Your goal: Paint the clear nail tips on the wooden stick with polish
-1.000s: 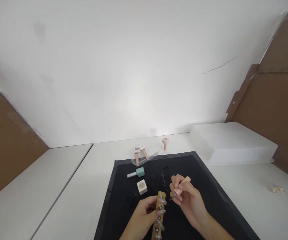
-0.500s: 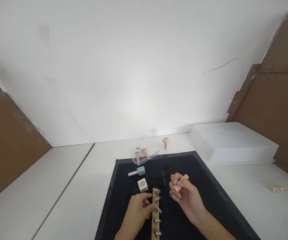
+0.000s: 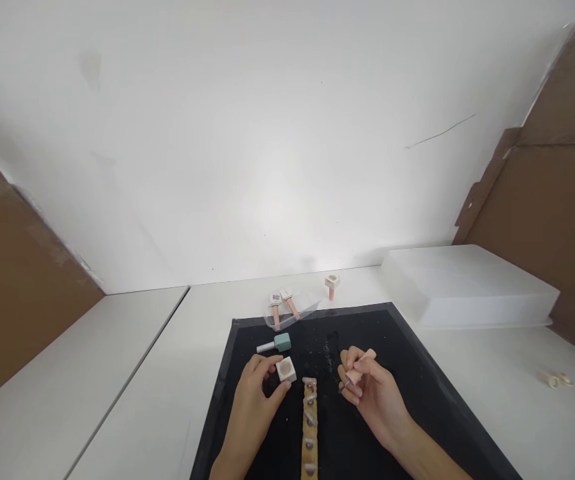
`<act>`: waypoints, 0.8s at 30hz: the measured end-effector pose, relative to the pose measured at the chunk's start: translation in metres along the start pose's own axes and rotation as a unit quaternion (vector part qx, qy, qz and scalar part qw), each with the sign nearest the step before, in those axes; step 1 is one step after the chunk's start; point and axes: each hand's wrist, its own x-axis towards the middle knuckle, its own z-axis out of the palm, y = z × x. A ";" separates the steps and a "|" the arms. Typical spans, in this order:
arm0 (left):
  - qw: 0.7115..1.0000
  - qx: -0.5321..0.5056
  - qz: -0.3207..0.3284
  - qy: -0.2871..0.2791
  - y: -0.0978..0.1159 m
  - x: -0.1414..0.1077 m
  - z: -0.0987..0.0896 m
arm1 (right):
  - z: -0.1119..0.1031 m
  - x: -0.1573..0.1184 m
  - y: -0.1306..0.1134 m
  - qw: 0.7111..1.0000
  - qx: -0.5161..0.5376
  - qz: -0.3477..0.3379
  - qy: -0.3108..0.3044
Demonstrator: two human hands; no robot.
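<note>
Clearly, in the head view, everything in use sits on or around the black mat (image 3: pixel 337 427) that lies on the white table (image 3: pixel 152 393). Over the mat's left half, the left hand (image 3: pixel 252 403) reaches in with thumb and forefinger pinching the white block (image 3: pixel 286 371), their tips at its near corner and its far left edge; a round, paler patch marks the block's top. Over the mat's right half, the right hand (image 3: pixel 380 403) pinches a pink cap (image 3: pixel 363 366) between thumb and fingers, the other fingers curled, and the cap's thin brush (image 3: pixel 346 385) slants down toward the middle of the mat. Along the mat's near middle lies the wooden strip (image 3: pixel 310 430), touched by neither hand, bearing a row of clear, nail-shaped tips (image 3: pixel 311 419) on round metal studs. Near the mat's far left part, a teal bottle (image 3: pixel 282 343) with a pale handle lies on its side. Across the mat's far edge rests a clear tray (image 3: pixel 307 308) with two pink-handled bottles (image 3: pixel 276 315), while another pink-handled bottle (image 3: pixel 332 283) stands handle-down just beyond that edge. Right of the mat are a white translucent box (image 3: pixel 477 293) and two small cream rings (image 3: pixel 553 381).
</note>
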 end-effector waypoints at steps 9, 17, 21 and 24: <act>0.999 -0.026 0.016 -0.024 -0.017 0.005 0.013 | 0.001 0.001 0.001 1.000 -0.001 0.005 0.002; 0.938 -0.332 -0.099 -0.006 -0.004 0.006 0.002 | 0.008 -0.005 0.003 0.985 -0.165 -0.039 0.036; 0.891 -0.432 -0.139 -0.017 0.002 0.003 0.003 | 0.007 -0.006 0.010 0.953 -0.292 -0.074 0.022; 0.853 -0.496 -0.155 -0.047 0.005 0.002 0.006 | 0.004 -0.007 0.013 0.945 -0.314 -0.089 -0.007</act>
